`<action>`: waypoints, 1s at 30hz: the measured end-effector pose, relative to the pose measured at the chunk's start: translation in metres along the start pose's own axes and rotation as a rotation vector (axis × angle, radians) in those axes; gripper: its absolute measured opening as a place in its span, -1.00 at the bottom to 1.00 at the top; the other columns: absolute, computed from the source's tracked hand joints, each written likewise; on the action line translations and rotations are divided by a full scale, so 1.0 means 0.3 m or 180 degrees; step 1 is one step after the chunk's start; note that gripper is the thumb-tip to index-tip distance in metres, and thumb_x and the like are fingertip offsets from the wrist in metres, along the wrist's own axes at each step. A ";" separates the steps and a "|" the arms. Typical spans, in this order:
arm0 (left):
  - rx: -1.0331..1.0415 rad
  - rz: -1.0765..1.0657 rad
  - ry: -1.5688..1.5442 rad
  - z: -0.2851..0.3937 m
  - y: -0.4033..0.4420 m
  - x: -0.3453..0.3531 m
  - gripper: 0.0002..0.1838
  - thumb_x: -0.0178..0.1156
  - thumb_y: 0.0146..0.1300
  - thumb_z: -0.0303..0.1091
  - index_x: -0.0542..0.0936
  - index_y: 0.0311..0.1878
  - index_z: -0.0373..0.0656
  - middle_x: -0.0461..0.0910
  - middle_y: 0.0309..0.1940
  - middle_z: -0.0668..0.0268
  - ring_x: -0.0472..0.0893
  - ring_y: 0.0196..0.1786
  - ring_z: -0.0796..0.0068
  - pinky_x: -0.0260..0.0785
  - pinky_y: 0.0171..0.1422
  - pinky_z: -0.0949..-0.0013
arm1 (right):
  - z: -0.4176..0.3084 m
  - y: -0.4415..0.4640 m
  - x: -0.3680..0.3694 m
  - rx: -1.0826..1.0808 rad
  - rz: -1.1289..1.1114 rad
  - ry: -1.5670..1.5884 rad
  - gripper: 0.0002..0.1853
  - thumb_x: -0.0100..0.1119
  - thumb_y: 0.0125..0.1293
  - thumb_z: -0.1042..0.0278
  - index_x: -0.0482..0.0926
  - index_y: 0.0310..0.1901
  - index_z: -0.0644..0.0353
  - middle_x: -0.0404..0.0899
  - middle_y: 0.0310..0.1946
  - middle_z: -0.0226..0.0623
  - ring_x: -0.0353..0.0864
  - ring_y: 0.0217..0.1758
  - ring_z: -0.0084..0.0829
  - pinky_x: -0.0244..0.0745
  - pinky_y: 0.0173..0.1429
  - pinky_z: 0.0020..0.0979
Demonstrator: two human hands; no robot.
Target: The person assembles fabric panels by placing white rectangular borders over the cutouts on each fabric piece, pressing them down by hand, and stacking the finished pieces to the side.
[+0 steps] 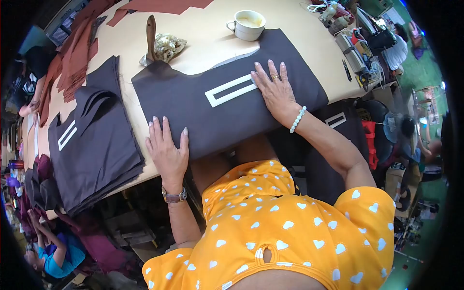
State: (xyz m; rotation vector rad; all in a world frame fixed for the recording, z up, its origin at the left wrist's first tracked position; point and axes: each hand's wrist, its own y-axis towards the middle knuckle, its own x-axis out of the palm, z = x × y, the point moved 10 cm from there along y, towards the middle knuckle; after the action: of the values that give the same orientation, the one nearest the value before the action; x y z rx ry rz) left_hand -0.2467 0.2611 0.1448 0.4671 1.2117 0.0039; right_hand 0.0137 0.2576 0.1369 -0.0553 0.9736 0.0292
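A dark garment panel (183, 104) lies flat across the table edge in front of me. On it sits a white rectangular frame-shaped strip (217, 100) with a narrow slot in its middle. My right hand (276, 92) rests palm down on the panel, its fingertips covering the strip's right end. At the panel's lower left edge, my left hand (169, 152) lies flat with fingers stretched and thumb apart. Neither hand grips anything. Beyond the panel stand a white cup (249, 31) with pale contents and a wooden-handled tool (151, 36), its lower end hidden.
Left of the panel is a stack of dark cut pieces (101, 145), the top one bearing another white strip (67, 138). A crumpled plastic bag (170, 47) lies near the cup. Rust-coloured fabric (77, 63) covers the far left. Another person (63, 256) sits at lower left.
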 end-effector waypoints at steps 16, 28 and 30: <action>-0.0001 0.0050 -0.0023 -0.003 -0.004 -0.008 -0.44 0.11 0.23 -0.08 0.39 0.21 -0.22 0.28 0.27 0.00 0.22 0.35 0.06 -0.01 0.37 0.01 | -0.256 0.027 -0.181 -0.0505 0.0386 0.0570 -0.41 -0.12 0.29 0.26 0.10 0.37 0.02 0.01 0.39 -0.23 -0.07 0.45 -0.03 -0.27 0.41 0.20; -0.0028 0.0358 -0.0143 -0.041 0.040 -0.033 -0.45 0.21 0.14 -0.10 0.44 0.10 -0.28 0.45 0.07 0.02 0.39 0.16 0.07 0.20 0.22 0.07 | -0.251 0.025 -0.179 -0.1165 0.0352 0.2073 -0.44 -0.16 0.25 0.46 0.28 0.30 -0.23 -0.04 0.42 -0.20 -0.14 0.47 0.03 -0.28 0.39 0.27; -0.0445 0.0560 -0.0123 -0.082 0.071 -0.058 -0.46 0.25 0.10 -0.08 0.46 0.03 -0.30 0.49 -0.02 0.04 0.43 0.08 0.07 0.27 0.13 0.08 | -0.168 0.048 -0.144 -0.1385 0.0458 0.3093 -0.42 -0.18 0.18 0.57 0.41 0.20 -0.25 -0.03 0.42 -0.17 -0.14 0.47 0.06 -0.28 0.38 0.27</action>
State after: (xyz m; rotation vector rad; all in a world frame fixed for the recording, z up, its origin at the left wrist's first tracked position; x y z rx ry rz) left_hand -0.2698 0.2845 0.1613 0.4477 1.1212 0.2278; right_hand -0.0529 0.2688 0.1438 -0.4293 1.9278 0.3743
